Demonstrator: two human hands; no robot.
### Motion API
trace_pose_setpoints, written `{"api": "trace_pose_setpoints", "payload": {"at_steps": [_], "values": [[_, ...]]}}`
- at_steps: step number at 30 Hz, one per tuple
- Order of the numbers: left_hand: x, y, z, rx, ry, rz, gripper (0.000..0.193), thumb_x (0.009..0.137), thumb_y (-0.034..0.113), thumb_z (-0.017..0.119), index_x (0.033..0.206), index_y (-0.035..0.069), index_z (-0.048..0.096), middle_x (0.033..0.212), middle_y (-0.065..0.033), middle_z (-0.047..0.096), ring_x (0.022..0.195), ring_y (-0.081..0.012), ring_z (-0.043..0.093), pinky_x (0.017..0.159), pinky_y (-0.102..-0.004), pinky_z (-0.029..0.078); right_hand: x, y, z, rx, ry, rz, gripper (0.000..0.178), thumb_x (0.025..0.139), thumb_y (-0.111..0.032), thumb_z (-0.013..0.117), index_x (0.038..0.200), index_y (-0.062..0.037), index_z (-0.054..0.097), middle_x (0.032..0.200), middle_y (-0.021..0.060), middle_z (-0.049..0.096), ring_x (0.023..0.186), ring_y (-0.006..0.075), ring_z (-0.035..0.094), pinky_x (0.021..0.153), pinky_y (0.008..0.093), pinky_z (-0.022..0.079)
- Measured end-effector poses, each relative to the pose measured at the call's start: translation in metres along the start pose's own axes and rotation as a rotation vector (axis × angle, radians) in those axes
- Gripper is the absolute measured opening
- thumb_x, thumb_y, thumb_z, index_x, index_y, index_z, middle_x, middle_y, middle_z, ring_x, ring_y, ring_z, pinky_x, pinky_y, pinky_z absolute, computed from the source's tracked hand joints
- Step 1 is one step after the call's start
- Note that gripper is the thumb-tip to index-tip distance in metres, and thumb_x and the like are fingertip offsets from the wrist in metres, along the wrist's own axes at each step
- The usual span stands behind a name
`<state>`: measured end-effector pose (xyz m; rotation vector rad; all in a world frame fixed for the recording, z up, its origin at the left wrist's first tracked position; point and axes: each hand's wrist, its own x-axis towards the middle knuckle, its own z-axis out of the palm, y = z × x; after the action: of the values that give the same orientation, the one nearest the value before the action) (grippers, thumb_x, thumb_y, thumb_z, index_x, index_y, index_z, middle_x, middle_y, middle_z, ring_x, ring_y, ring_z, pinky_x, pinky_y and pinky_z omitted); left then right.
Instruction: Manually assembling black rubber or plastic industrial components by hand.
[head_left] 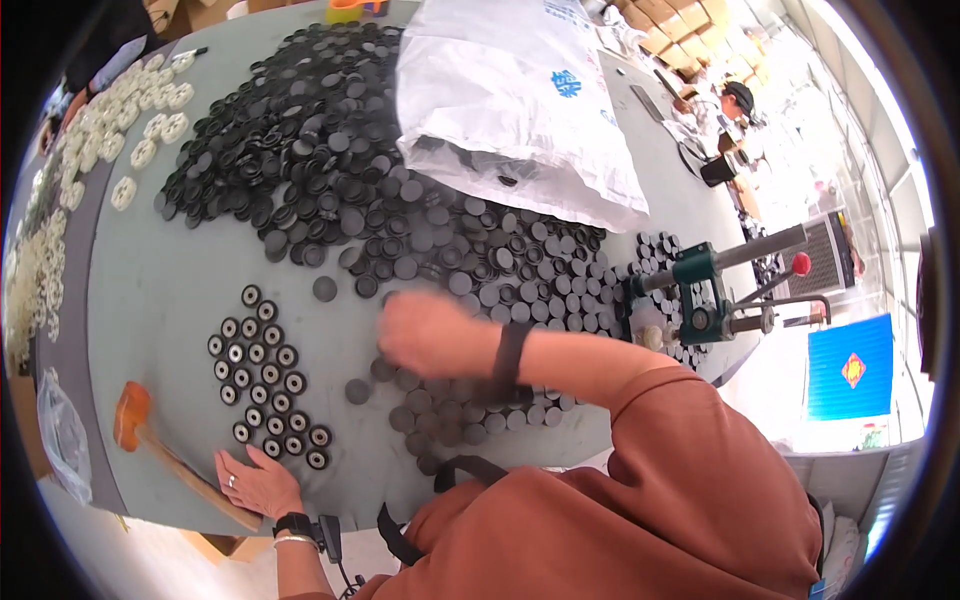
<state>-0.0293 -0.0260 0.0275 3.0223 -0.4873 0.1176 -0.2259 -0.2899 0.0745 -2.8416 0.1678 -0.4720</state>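
1. Right hand is looking too blurry to tell if it is gripping; bumping the black caps beside it could be scattering them.
2. Left hand is lying open, empty, beside the black wheels on the surface; slipping could be pushing them around.

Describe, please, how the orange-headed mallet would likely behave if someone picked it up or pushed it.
The mallet would probably feel head-heavy, since its thick head sits at one end of a slimmer handle. That handle looks wooden, so it should stay stiff when lifted. A push on the handle might swing it around the bulkier head.
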Motion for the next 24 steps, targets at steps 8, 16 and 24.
{"api": "trace_pose_setpoints", "payload": {"at_steps": [8, 16, 24], "values": [[0.002, -0.008, 0.005, 0.048, 0.005, 0.022, 0.048, 0.091, 0.032, 0.043, 0.127, 0.001, 0.041, 0.132, -0.0069, 0.041, 0.122, -0.0258, 0.037, 0.100, -0.0396, 0.028, 0.019, 0.246, -0.021, -0.681, 0.232, 0.583, 0.025, 0.082, -0.024, 0.048, 0.079, -0.0033, 0.062, 0.076, 0.0158, 0.064, 0.069, 0.0365, 0.060, 0.063, 0.0427, 0.048], [0.002, -0.015, 0.017, 0.090, 0.067, 0.074, 0.049, 0.091, 0.037, 0.041, 0.128, 0.004, 0.042, 0.132, -0.0059, 0.041, 0.121, -0.0277, 0.038, 0.100, -0.0418, 0.028, 0.022, 0.286, -0.052, -0.121, 0.262, 0.715, 0.036, 0.083, -0.033, 0.046, 0.101, -0.0049, 0.061, 0.103, 0.0151, 0.061, 0.094, 0.0295, 0.056, 0.084, 0.0402, 0.042], [0.003, -0.013, 0.017, 0.119, 0.021, 0.099, 0.050, 0.092, 0.035, 0.040, 0.127, -0.001, 0.040, 0.133, -0.0117, 0.039, 0.125, -0.0282, 0.034, 0.102, -0.0448, 0.025, 0.084, 0.336, -0.021, -0.191, 0.372, 0.551, 0.044, 0.082, -0.043, 0.049, 0.112, -0.0120, 0.058, 0.118, 0.0129, 0.056, 0.108, 0.0316, 0.050, 0.094, 0.0404, 0.037]]}}
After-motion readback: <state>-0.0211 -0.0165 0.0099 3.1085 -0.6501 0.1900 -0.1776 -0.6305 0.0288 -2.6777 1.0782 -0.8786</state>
